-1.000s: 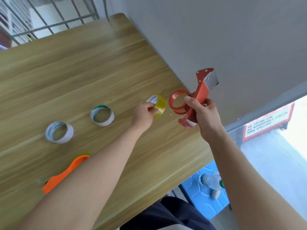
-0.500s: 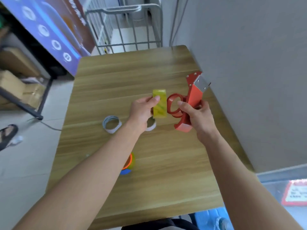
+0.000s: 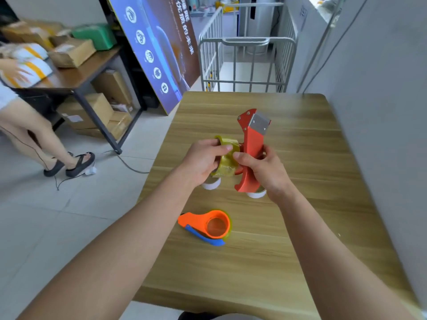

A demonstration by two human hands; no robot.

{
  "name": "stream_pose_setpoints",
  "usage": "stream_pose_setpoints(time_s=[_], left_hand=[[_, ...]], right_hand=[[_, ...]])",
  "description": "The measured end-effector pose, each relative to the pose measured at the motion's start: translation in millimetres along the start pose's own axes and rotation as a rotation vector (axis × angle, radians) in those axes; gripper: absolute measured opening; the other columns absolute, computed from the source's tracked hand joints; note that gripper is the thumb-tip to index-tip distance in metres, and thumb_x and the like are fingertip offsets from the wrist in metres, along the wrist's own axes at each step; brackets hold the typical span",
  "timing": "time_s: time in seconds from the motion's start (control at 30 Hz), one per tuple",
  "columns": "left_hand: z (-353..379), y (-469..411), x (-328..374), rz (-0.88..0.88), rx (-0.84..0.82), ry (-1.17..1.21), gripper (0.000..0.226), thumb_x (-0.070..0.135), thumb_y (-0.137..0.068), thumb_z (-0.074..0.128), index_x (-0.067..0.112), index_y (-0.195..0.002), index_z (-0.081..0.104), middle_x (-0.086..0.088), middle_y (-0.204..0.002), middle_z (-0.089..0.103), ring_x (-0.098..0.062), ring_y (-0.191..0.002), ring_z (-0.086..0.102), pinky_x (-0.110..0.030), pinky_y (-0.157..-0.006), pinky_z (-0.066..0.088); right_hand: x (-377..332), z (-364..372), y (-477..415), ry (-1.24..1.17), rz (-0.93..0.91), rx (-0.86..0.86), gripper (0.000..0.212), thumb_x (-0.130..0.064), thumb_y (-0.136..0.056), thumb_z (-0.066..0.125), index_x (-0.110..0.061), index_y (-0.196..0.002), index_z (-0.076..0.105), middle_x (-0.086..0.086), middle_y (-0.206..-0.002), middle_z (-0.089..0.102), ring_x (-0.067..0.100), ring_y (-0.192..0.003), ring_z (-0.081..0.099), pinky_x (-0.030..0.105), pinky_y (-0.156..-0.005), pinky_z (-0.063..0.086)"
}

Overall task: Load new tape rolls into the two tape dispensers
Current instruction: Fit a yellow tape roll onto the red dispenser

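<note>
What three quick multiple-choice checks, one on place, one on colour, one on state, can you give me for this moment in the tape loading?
1. Where is the orange dispenser?
A. lying on the table, nearer the person than both hands
B. in the left hand
C. on the floor

2. What colour is the tape roll being fitted?
A. white
B. yellowish
C. green

3. What is the right hand doing?
A. resting empty on the table
B. gripping the red dispenser
C. holding a box

Answers:
1 A, it lies flat on the wood below the hands.
2 B, the roll in the left hand is translucent yellow.
3 B, its fingers wrap the red body, held above the table.
</note>
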State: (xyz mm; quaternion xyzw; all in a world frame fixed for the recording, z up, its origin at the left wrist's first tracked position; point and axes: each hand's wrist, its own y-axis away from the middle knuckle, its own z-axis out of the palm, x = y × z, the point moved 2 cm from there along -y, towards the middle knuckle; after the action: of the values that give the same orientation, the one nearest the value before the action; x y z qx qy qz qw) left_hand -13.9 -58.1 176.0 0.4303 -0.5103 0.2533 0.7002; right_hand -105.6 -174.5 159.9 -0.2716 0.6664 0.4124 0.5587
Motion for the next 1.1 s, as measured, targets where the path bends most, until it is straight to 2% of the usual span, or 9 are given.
stream_pose_setpoints(time_s=[0.17, 0.27, 0.5, 0.67, 0.77, 0.87, 0.93, 1.0, 1.1], left_hand=[[-14, 9, 8, 0.023, 0.082, -0.189, 0.006, 0.003, -0.078, 0.066, 0.005, -0.084, 0.067, -0.022, -0.101, 0.069, -0.033, -0.089, 0.068, -0.043, -0.083, 0.054], [-20, 8, 12, -0.009, 0.146, -0.124, 0.012, 0.005, -0.075, 0.071, 0.003, -0.078, 0.059, -0.021, -0.089, 0.064, -0.029, -0.075, 0.065, -0.042, -0.080, 0.055], [-32, 7, 14, -0.040, 0.185, -0.133, 0.037, 0.011, -0.074, 0.073, -0.009, -0.102, 0.060, -0.023, -0.091, 0.062, -0.029, -0.077, 0.062, -0.051, -0.083, 0.053], [-48, 1, 20, -0.043, 0.267, 0.008, 0.028, 0.009, -0.080, 0.068, -0.007, -0.101, 0.060, -0.019, -0.094, 0.065, -0.021, -0.065, 0.063, -0.034, -0.062, 0.057], [-55, -1, 23, -0.026, 0.184, -0.185, 0.023, 0.014, -0.084, 0.063, -0.002, -0.101, 0.061, -0.013, -0.091, 0.064, -0.019, -0.068, 0.062, -0.028, -0.062, 0.055], [-55, 1, 22, 0.004, 0.009, -0.554, 0.033, 0.025, -0.082, 0.066, 0.005, -0.108, 0.064, -0.008, -0.108, 0.066, -0.023, -0.097, 0.061, -0.039, -0.094, 0.047], [-51, 4, 17, 0.014, -0.123, -0.702, 0.054, 0.027, -0.072, 0.075, 0.013, -0.121, 0.057, 0.001, -0.122, 0.057, -0.018, -0.113, 0.052, -0.035, -0.101, 0.040], [-48, 6, 12, 0.067, -0.161, -0.828, 0.066, 0.020, -0.068, 0.077, 0.018, -0.126, 0.047, 0.004, -0.124, 0.048, -0.016, -0.111, 0.049, -0.028, -0.089, 0.042], [-43, 6, 7, 0.195, -0.148, -1.005, 0.053, 0.012, -0.071, 0.067, 0.020, -0.119, 0.046, -0.004, -0.123, 0.051, -0.021, -0.095, 0.052, -0.027, -0.063, 0.041]], right_hand=[[-5, 17, 2, -0.027, 0.052, -0.059, 0.055, -0.022, -0.075, 0.079, -0.005, -0.120, 0.053, 0.018, -0.113, 0.067, 0.037, -0.100, 0.068, 0.059, -0.087, 0.053], [-5, 26, 4, 0.031, 0.043, -0.070, 0.051, -0.025, -0.075, 0.078, -0.009, -0.117, 0.054, 0.012, -0.109, 0.068, 0.029, -0.096, 0.069, 0.046, -0.087, 0.056], [0, 42, 5, -0.004, 0.057, -0.047, 0.050, -0.029, -0.073, 0.079, -0.010, -0.114, 0.056, 0.006, -0.100, 0.070, 0.017, -0.079, 0.070, 0.030, -0.066, 0.056], [-1, 31, 2, 0.060, 0.044, 0.102, 0.030, -0.030, -0.068, 0.080, -0.024, -0.080, 0.054, 0.004, -0.090, 0.069, 0.027, -0.089, 0.070, 0.049, -0.085, 0.057], [0, 27, 0, 0.063, 0.029, 0.180, 0.030, -0.029, -0.068, 0.080, -0.023, -0.079, 0.053, 0.001, -0.086, 0.066, 0.028, -0.088, 0.070, 0.049, -0.083, 0.057], [-1, 25, 0, 0.118, 0.017, 0.221, 0.042, -0.033, -0.068, 0.080, -0.016, -0.097, 0.055, -0.001, -0.088, 0.065, 0.019, -0.079, 0.068, 0.038, -0.072, 0.058], [0, 25, -2, 0.146, 0.022, 0.225, 0.058, -0.036, -0.066, 0.080, -0.011, -0.111, 0.053, 0.001, -0.094, 0.067, 0.019, -0.080, 0.069, 0.035, -0.071, 0.057], [0, 25, -2, 0.172, 0.026, 0.214, 0.067, -0.039, -0.064, 0.080, -0.010, -0.116, 0.050, 0.007, -0.103, 0.069, 0.027, -0.087, 0.071, 0.043, -0.080, 0.058], [1, 25, -3, 0.215, 0.001, 0.215, 0.068, -0.041, -0.066, 0.079, -0.010, -0.118, 0.049, 0.006, -0.105, 0.067, 0.025, -0.089, 0.069, 0.042, -0.080, 0.057]])
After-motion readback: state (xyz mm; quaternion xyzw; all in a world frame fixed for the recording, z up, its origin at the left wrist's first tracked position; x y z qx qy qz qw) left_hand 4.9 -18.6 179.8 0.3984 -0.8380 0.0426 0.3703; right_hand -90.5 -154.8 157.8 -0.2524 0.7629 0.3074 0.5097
